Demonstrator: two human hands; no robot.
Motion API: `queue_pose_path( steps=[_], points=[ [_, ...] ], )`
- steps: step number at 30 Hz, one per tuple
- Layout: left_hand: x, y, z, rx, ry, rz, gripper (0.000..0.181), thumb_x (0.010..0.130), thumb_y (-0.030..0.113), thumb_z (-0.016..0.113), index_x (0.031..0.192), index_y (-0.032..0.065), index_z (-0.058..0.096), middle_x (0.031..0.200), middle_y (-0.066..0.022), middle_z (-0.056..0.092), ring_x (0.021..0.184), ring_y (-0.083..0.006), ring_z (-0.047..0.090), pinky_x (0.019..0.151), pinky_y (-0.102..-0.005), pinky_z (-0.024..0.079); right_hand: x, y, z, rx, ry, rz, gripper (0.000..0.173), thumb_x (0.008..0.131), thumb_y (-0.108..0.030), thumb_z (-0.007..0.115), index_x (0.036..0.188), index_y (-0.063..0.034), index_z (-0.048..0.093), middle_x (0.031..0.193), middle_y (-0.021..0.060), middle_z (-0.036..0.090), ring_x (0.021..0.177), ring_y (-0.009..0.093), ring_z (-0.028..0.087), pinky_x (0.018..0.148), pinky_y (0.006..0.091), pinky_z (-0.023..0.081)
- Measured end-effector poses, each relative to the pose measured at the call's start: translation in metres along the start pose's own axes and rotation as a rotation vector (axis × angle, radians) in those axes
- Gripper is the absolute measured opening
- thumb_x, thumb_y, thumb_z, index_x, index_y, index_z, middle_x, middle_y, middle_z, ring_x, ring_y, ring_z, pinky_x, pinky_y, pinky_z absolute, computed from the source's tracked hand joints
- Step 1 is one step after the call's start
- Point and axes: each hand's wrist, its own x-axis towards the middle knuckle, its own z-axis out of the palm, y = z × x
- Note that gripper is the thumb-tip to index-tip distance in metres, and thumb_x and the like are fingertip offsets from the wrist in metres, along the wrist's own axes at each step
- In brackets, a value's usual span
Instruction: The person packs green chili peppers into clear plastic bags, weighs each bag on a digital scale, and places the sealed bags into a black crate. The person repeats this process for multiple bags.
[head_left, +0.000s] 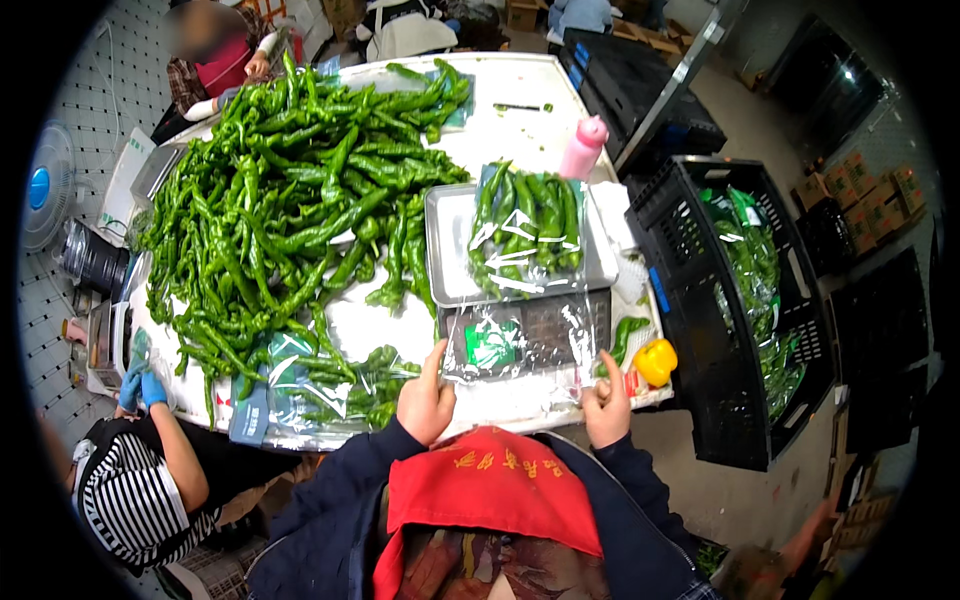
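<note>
A clear plastic bag of long green peppers (529, 217) lies on the metal tray (446, 262) of a weighing scale. Its free end reaches towards me over the scale's dark panel (551, 326), where a green display shows through the film. My left hand (426, 397) pinches the near left corner of the bag between thumb and finger. At the near right corner, my right hand (607, 401) grips the film in the same way. Left of the scale spreads a big heap of loose green peppers (262, 202). Another bag of peppers (337, 390) lies at the table's near edge, beside my left hand.
A yellow bell pepper (655, 362) and a green one (626, 337) lie right of the scale. A pink bottle (585, 146) stands behind it. The black crate (675, 300) at right holds bagged peppers. Co-workers are at the left; one wears blue gloves (142, 388).
</note>
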Motion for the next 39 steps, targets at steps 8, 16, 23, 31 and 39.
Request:
queue_pose_path(
  steps=[8, 16, 23, 31, 39],
  points=[
    [-0.014, 0.013, -0.004, -0.085, -0.115, -0.035, 0.066, 0.079, -0.001, 0.050, 0.142, 0.0068, 0.031, 0.056, -0.0160, 0.052, 0.051, -0.0334, 0.054, 0.053, -0.0397, 0.042, -0.008, 0.005, -0.019, -0.226, 0.036, -0.041, 0.058, 0.078, 0.006, 0.052, 0.135, -0.0053, 0.046, 0.057, 0.0002, 0.039, 0.052, 0.008, 0.039, 0.055, 0.0248, 0.039],
    [-0.031, 0.006, -0.031, -0.133, 0.001, 0.186, 0.036, 0.084, 0.001, 0.060, 0.119, 0.0011, 0.056, 0.060, -0.0121, 0.053, 0.048, -0.0218, 0.050, 0.052, -0.0314, 0.042, -0.010, -0.052, -0.036, -0.262, 0.094, -0.097, 0.026, 0.082, 0.005, 0.054, 0.106, 0.0014, 0.065, 0.060, -0.0022, 0.048, 0.053, 0.003, 0.042, 0.049, 0.0208, 0.034],
    [-0.023, -0.018, -0.056, 0.029, 0.244, 0.094, 0.015, 0.080, 0.003, 0.063, 0.095, 0.0029, 0.063, 0.077, -0.0111, 0.054, 0.065, -0.0283, 0.058, 0.058, -0.0345, 0.046, -0.002, -0.099, 0.005, -0.311, -0.042, -0.359, 0.020, 0.083, 0.004, 0.054, 0.099, 0.0030, 0.066, 0.070, 0.0104, 0.060, 0.060, 0.018, 0.057, 0.057, 0.0285, 0.043],
    [0.024, -0.071, -0.068, 0.217, 0.198, 0.042, 0.028, 0.082, 0.018, 0.063, 0.105, 0.0026, 0.061, 0.094, -0.0149, 0.060, 0.086, -0.0322, 0.060, 0.075, -0.0381, 0.048, 0.003, -0.112, 0.039, -0.272, -0.291, -0.347, 0.017, 0.083, 0.003, 0.056, 0.097, 0.0030, 0.066, 0.074, 0.0120, 0.063, 0.061, 0.020, 0.061, 0.057, 0.0293, 0.046],
    [0.124, -0.123, -0.041, 0.420, 0.240, -0.133, 0.055, 0.076, 0.020, 0.071, 0.123, 0.0027, 0.048, 0.110, -0.0188, 0.054, 0.103, -0.0386, 0.051, 0.087, -0.0454, 0.044, 0.006, -0.115, 0.048, -0.249, -0.279, -0.353, 0.017, 0.083, 0.003, 0.056, 0.097, 0.0027, 0.066, 0.072, 0.0115, 0.063, 0.060, 0.019, 0.061, 0.055, 0.0293, 0.046]
  ],
)
